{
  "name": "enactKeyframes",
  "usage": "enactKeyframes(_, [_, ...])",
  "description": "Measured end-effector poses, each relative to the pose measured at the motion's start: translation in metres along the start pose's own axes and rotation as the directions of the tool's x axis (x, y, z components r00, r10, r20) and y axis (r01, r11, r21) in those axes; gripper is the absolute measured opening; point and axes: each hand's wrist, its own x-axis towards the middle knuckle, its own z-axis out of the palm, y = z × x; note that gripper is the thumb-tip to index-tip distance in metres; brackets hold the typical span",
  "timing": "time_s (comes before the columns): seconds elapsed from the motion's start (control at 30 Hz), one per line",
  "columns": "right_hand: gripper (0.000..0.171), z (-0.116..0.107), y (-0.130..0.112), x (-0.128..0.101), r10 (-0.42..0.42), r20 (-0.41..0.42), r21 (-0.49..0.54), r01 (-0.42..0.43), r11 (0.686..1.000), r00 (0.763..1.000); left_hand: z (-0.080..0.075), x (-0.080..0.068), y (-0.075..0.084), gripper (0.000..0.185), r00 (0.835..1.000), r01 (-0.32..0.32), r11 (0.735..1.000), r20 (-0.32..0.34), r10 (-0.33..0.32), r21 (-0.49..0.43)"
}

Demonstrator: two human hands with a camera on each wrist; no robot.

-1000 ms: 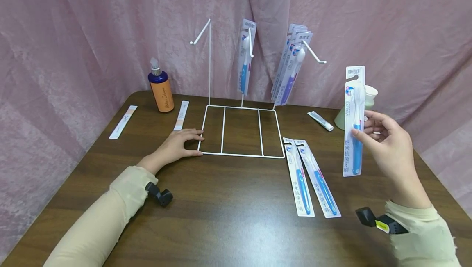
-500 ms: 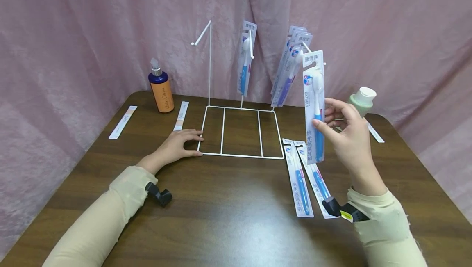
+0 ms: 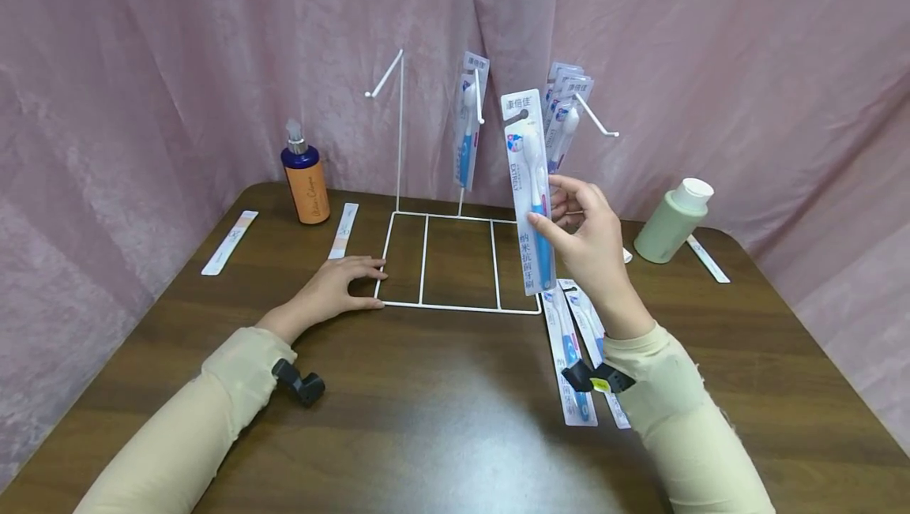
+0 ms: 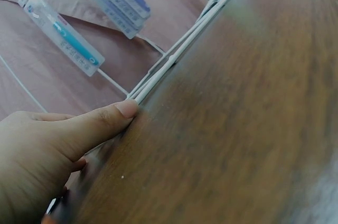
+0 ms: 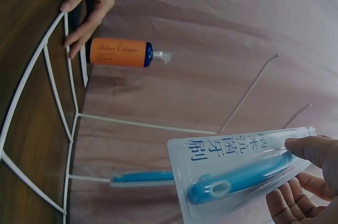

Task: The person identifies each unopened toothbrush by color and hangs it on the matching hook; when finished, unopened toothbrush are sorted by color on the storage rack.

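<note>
My right hand pinches a packaged blue toothbrush by its edge, holding it upright above the right side of a white wire display rack. At the rack's front left corner my left hand touches the frame with thumb and fingers spread. One packaged blue toothbrush hangs on the middle hook. Several packs hang on the right hook, partly covered by the held one. The left hook bears nothing. In the right wrist view, the held pack shows its blue handle end.
Two packaged toothbrushes lie right of the rack, partly under the right wrist. An orange and blue bottle stands back left, a green bottle back right. Flat white strips lie on the wooden table.
My right hand has carried the packaged toothbrush leftward from the table's right side to beside the hanging packs. The left hand stays at the rack's corner.
</note>
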Motion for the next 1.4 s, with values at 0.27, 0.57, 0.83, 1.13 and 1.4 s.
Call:
enactKeyframes(0.27, [0.049,0.018,-0.005,0.007,-0.015,0.02,0.013,0.014,1.0,1.0,0.0,-0.001,0.002,0.052,1.0,0.007,1.0,0.003,-0.007,0.011])
enactKeyframes(0.57, [0.049,0.03,-0.004,0.011,-0.026,0.033,0.016,0.025,1.0,0.999,-0.001,0.0,0.003,0.052,1.0,0.004,1.0,0.001,-0.004,0.016])
enactKeyframes(0.83, [0.048,0.045,0.003,0.024,0.004,0.049,-0.01,-0.004,1.0,0.999,-0.001,-0.001,0.004,0.053,1.0,0.014,1.0,0.01,-0.014,0.014])
enactKeyframes(1.13, [0.047,0.061,0.016,0.041,0.066,0.021,0.03,-0.067,0.997,0.998,-0.003,-0.001,0.006,0.053,1.0,0.02,1.0,0.009,-0.02,0.007])
enactKeyframes(1.4, [0.048,0.075,0.025,0.055,0.099,0.003,0.01,-0.099,0.995,0.995,-0.002,-0.002,0.006,0.053,1.0,0.018,1.0,0.008,-0.019,0.01])
